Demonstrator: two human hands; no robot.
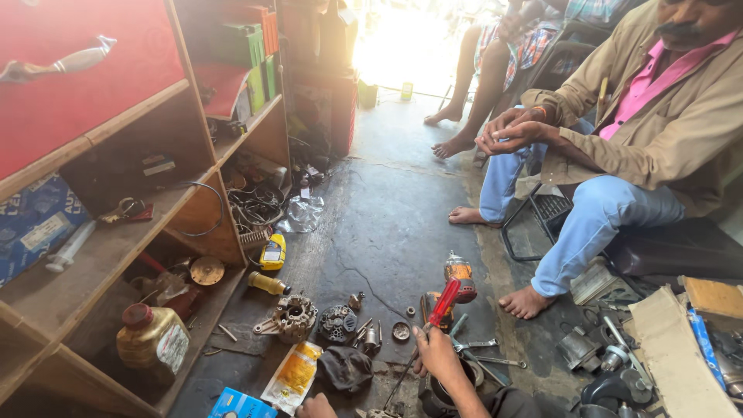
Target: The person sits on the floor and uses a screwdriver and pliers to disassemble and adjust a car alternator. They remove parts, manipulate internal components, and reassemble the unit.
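Note:
My right hand (438, 354) is low in the middle of the view, closed around a screwdriver with a red handle (445, 302). Its thin shaft slants down-left toward a metal part at the bottom edge (381, 413). Only the top of my left hand (316, 406) shows at the bottom edge, and its fingers are hidden. It lies between a yellow packet (292, 375) and a black rag (345, 368). A dark round housing (439, 396) sits just below my right wrist.
Motor parts (292, 316), small pieces and spanners (486, 346) lie on the dirty concrete floor. Wooden shelves (116, 248) with a jug (152, 339) stand on the left. A seated person in jeans has a bare foot (526, 302) close on the right. Scrap parts (619, 364) pile at lower right.

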